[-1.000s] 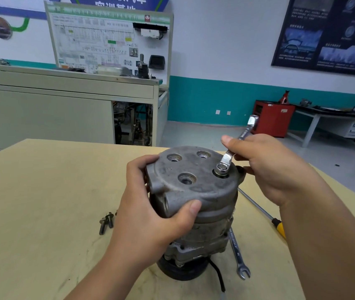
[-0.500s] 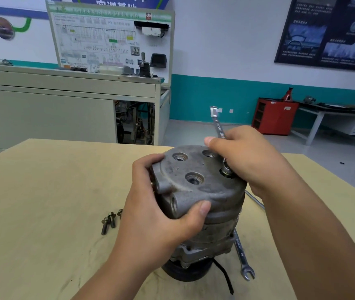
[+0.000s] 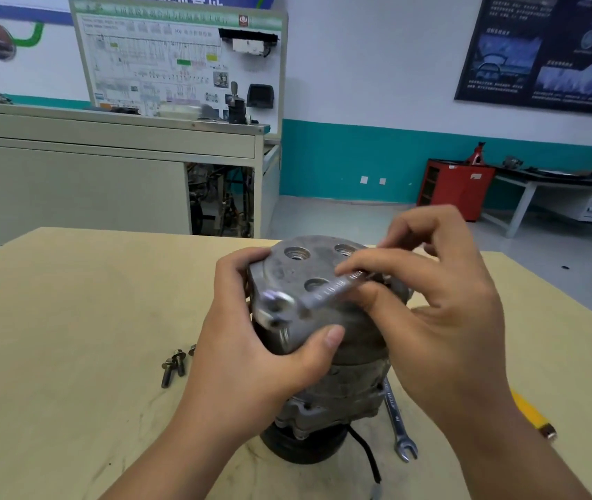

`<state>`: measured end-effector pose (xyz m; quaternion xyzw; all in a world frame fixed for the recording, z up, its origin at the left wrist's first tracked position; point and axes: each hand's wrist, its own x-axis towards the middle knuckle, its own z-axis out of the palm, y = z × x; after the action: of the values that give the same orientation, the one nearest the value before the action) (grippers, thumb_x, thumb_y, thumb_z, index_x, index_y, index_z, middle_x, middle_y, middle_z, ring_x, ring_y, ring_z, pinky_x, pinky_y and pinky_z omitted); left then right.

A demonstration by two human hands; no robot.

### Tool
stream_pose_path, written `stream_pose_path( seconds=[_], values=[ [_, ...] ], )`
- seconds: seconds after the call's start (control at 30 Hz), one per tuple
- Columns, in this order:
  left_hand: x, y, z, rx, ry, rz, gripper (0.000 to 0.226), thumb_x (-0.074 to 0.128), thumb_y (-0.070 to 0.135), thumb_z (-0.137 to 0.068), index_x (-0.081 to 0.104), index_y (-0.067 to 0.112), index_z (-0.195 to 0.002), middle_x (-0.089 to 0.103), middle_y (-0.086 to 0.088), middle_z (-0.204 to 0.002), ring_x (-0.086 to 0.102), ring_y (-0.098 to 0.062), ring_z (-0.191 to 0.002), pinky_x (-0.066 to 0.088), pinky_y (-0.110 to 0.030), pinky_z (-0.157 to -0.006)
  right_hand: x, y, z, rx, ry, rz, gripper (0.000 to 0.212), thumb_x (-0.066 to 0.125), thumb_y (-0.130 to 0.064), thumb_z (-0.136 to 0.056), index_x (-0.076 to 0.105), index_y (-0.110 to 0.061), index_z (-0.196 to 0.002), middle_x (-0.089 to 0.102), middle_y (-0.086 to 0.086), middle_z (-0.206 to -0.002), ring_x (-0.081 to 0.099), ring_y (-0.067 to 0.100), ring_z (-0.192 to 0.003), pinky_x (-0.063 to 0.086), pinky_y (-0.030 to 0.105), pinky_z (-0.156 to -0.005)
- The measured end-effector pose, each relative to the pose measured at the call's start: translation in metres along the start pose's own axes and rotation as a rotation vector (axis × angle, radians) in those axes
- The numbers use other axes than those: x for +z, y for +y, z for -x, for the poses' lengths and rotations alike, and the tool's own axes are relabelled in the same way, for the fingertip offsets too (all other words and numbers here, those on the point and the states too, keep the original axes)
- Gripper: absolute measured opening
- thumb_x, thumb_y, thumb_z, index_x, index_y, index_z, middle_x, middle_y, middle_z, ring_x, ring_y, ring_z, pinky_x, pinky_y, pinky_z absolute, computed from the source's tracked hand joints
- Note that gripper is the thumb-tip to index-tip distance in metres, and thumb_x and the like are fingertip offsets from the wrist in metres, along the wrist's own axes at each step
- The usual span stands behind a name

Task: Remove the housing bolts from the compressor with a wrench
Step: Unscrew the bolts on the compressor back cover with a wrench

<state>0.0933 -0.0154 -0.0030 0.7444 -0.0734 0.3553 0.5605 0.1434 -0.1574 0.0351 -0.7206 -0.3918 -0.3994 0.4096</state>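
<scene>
Head view: the compressor (image 3: 323, 263) was stood upright on the table (image 3: 70, 319) and gripped by the left hand (image 3: 262, 359), a wrench (image 3: 327, 295) was pinched in the right hand (image 3: 446, 319) across its top, and, with bolts (image 3: 174, 366) laid alongside and three holes (image 3: 297, 253) seen empty, little was judged left.

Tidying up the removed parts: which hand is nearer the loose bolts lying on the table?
Left. The left hand grips the compressor just right of the bolts; the right hand holds the wrench beyond it.
</scene>
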Motion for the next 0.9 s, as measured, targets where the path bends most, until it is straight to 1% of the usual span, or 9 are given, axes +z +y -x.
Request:
stream_pose_path(
  seconds=[0.07,0.13,0.23,0.37,0.5,0.6,0.73,0.83,0.9],
  values=[
    [0.001,-0.001,0.000,-0.016,0.009,0.005,0.066,0.068,0.050,-0.050,0.039,0.046,-0.109,0.057,0.031,-0.109,0.061,0.008,-0.096,0.046,-0.005,-0.070,0.002,0.008,0.014,-0.051,0.126,-0.021,0.012,0.063,-0.017,-0.083,0.067,-0.026,-0.089,0.049,-0.010,-0.098,0.052,0.023,-0.091,0.043,0.042,-0.078],
    [0.001,-0.002,0.001,-0.039,0.014,0.017,0.066,0.068,0.054,-0.049,0.038,0.053,-0.107,0.056,0.030,-0.111,0.062,0.005,-0.097,0.048,-0.010,-0.071,0.006,0.013,0.025,-0.041,0.245,-0.121,0.009,0.061,-0.022,-0.089,0.066,-0.029,-0.088,0.055,-0.010,-0.099,0.055,0.028,-0.092,0.044,0.039,-0.080],
    [0.001,-0.002,0.004,-0.049,0.027,0.021,0.064,0.069,0.055,-0.048,0.038,0.058,-0.104,0.057,0.028,-0.112,0.062,0.003,-0.098,0.049,-0.010,-0.071,0.012,0.013,0.030,0.173,0.387,-0.260,0.018,0.048,-0.040,-0.095,0.065,-0.033,-0.092,0.062,-0.019,-0.100,0.058,0.015,-0.099,0.042,0.021,-0.087],
    [0.003,-0.001,0.004,-0.051,0.034,0.033,0.063,0.070,0.054,-0.047,0.038,0.060,-0.102,0.057,0.029,-0.111,0.062,0.003,-0.098,0.048,-0.008,-0.071,0.017,0.011,0.023,0.493,0.439,-0.442,0.025,0.043,-0.034,-0.098,0.064,-0.033,-0.085,0.069,-0.017,-0.086,0.062,-0.005,-0.087,0.042,0.003,-0.072],
    [0.005,-0.001,0.005,-0.052,0.052,0.033,0.066,0.070,0.054,-0.047,0.039,0.055,-0.106,0.057,0.029,-0.111,0.061,0.003,-0.098,0.047,-0.008,-0.071,0.012,0.014,-0.004,0.841,0.289,-0.503,0.036,0.040,-0.029,-0.101,0.060,-0.024,-0.071,0.060,-0.024,-0.055,0.055,-0.013,-0.057,0.042,0.007,-0.050],
    [0.004,0.000,0.007,-0.050,0.062,0.023,0.067,0.070,0.055,-0.048,0.038,0.055,-0.106,0.055,0.031,-0.111,0.061,0.005,-0.098,0.048,-0.008,-0.070,0.009,0.018,-0.027,0.951,0.044,-0.438,0.032,0.050,-0.028,-0.095,0.050,-0.020,-0.064,0.051,-0.015,-0.047,0.051,-0.001,-0.054,0.037,0.025,-0.058],
    [0.002,-0.001,0.007,-0.057,0.066,0.004,0.070,0.069,0.055,-0.047,0.038,0.051,-0.110,0.054,0.031,-0.112,0.061,0.003,-0.100,0.052,-0.023,-0.077,0.011,0.018,-0.044,0.930,-0.219,-0.369,0.030,0.060,-0.029,-0.090,0.048,-0.018,-0.065,0.046,-0.001,-0.063,0.045,0.018,-0.066,0.034,0.034,-0.065],
    [0.002,-0.002,0.006,-0.053,0.058,-0.004,0.070,0.069,0.056,-0.047,0.037,0.051,-0.110,0.053,0.032,-0.111,0.060,0.003,-0.100,0.053,-0.021,-0.076,0.015,0.016,-0.049,0.855,-0.329,-0.289,0.030,0.064,-0.025,-0.086,0.051,-0.016,-0.060,0.049,0.007,-0.068,0.048,0.021,-0.070,0.036,0.035,-0.066],
    [0.002,-0.002,0.006,-0.051,0.052,-0.004,0.071,0.069,0.055,-0.048,0.037,0.049,-0.111,0.053,0.032,-0.111,0.060,0.004,-0.100,0.053,-0.018,-0.076,0.016,0.011,-0.052,0.755,-0.432,-0.133,0.034,0.066,-0.030,-0.084,0.050,-0.016,-0.057,0.049,0.010,-0.080,0.048,0.023,-0.082,0.042,0.040,-0.074]
  ],
)
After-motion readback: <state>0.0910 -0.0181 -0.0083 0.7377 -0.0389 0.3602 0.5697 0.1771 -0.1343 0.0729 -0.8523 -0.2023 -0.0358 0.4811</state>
